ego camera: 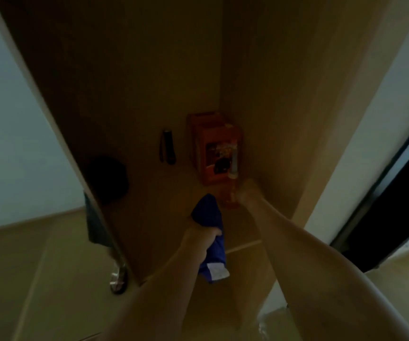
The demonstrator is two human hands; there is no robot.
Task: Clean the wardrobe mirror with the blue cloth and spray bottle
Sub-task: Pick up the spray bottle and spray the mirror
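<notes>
The left hand gripped the blue cloth; the right hand, grip unclear, risked toppling the spray bottle in the dim wardrobe corner.

Very dim here, the brown wooden wardrobe interior sunk in murky shadow. Paler light sits on the white wall at left and right edges. Soft, grainy, low detail throughout; straight edges bow with wide-angle distortion.
</notes>
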